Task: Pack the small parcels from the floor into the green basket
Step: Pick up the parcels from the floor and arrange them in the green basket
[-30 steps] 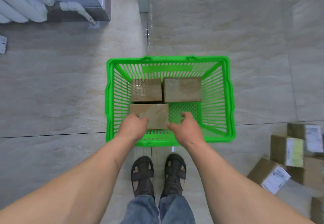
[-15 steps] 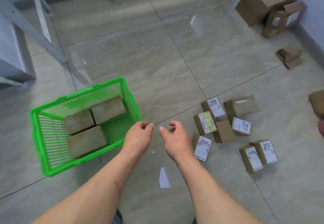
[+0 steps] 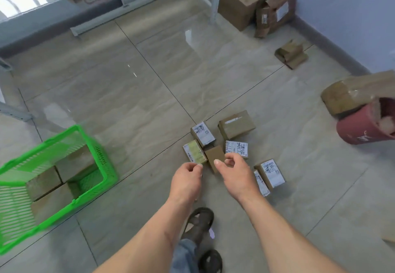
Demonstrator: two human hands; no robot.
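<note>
head view: a broad stretch of bare tiled floor [image 3: 149, 93] lies between the green basket [image 3: 106, 172] at left and the small parcels [image 3: 215, 144] clustered at centre; a wall [image 3: 342, 16] with larger cartons [image 3: 239, 3] bounds the far right. the left hand [image 3: 187, 182] and right hand [image 3: 236, 173] reach side by side over the near edge of the cluster, fingers loosely curled and holding nothing; whether the fingertips touch a parcel cannot be told. the basket, blurred, holds three brown boxes [image 3: 57, 176], with one corner of its mesh floor bare.
</note>
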